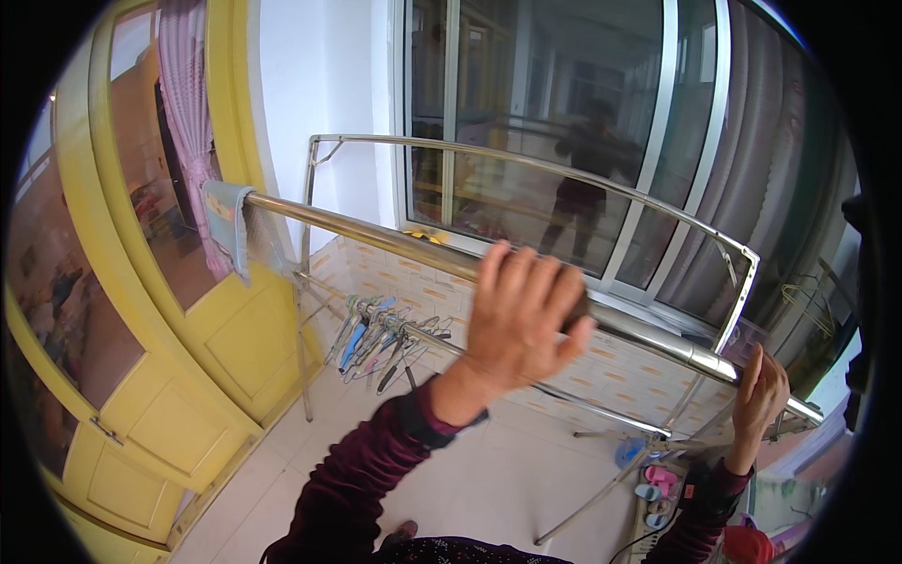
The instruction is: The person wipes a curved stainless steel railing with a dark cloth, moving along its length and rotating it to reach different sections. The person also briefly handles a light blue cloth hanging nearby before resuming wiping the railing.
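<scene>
Handling the long, shiny, round metal pole (376, 231) seems the step in hand: the left hand (531, 305) curls over its middle, a dark, mostly hidden thing (577, 303) under the palm; the right hand (765, 390) closes around it near its right end. Moving along calls for even pressure.

Dressed in wine-red sleeves (352, 479), deeply wrinkled along their length; banded at both wrists (458, 395) in black straps (420, 420), with a small red patch (690, 491) on the right one; clad lower down in dark cloth (451, 551) dotted with white.
</scene>
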The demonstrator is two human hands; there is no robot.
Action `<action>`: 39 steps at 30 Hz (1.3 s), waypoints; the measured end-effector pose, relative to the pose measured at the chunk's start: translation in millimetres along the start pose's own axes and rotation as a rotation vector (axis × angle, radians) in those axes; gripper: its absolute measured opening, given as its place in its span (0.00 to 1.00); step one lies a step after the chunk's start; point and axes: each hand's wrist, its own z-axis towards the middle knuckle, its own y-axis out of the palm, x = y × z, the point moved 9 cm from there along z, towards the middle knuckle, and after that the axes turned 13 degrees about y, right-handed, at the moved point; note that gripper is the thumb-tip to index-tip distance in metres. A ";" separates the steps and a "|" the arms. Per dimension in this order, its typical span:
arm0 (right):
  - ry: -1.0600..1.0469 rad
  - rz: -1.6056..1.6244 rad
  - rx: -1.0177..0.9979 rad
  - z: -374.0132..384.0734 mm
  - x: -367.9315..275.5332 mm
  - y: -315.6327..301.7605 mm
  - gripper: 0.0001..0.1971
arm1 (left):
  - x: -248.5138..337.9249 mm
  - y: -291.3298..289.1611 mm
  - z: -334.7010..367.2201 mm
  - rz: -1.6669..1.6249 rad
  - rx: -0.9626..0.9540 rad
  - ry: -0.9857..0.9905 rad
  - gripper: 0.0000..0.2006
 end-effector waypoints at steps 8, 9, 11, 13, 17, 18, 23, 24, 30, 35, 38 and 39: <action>-0.007 -0.007 -0.036 1.9 -2.2 -3.7 0.21 | 136.0 58.1 58.6 -0.068 0.011 0.141 0.29; -0.006 -0.011 -0.038 1.6 -2.4 -4.3 0.21 | 146.3 60.8 62.7 -0.057 0.035 0.149 0.29; -0.010 -0.018 -0.044 1.5 -3.5 -4.1 0.21 | 158.1 62.4 62.9 0.007 0.067 0.150 0.30; -0.032 -0.004 -0.010 -0.5 -6.5 -5.3 0.20 | 156.3 59.0 57.1 0.028 0.131 0.179 0.29; -0.009 0.010 -0.034 -1.8 0.3 -2.7 0.19 | 125.9 44.6 41.1 0.026 0.178 0.221 0.29; 0.001 0.024 -0.030 -0.7 2.0 -2.6 0.17 | 109.5 41.3 36.0 -0.007 0.149 0.198 0.29; -0.016 0.043 -0.020 -3.5 8.1 3.1 0.20 | 21.6 5.6 -6.6 0.016 0.084 0.174 0.30; -0.010 0.015 -0.032 -4.2 11.7 4.6 0.20 | 1.5 -0.9 -15.9 0.027 0.061 0.155 0.30; 0.009 -0.022 0.016 -5.7 27.4 6.6 0.22 | -118.0 -49.4 -64.6 0.093 0.011 0.028 0.27; -0.005 -0.012 -0.012 -4.7 37.8 9.3 0.21 | -200.2 -80.6 -95.6 0.116 -0.048 -0.068 0.22; 0.004 -0.059 -0.073 -4.1 43.6 13.2 0.21 | -245.5 -101.4 -114.6 0.151 -0.051 -0.109 0.18; 0.007 -0.050 -0.062 -3.7 44.4 11.9 0.21 | -260.4 -107.1 -121.6 0.165 -0.053 -0.129 0.17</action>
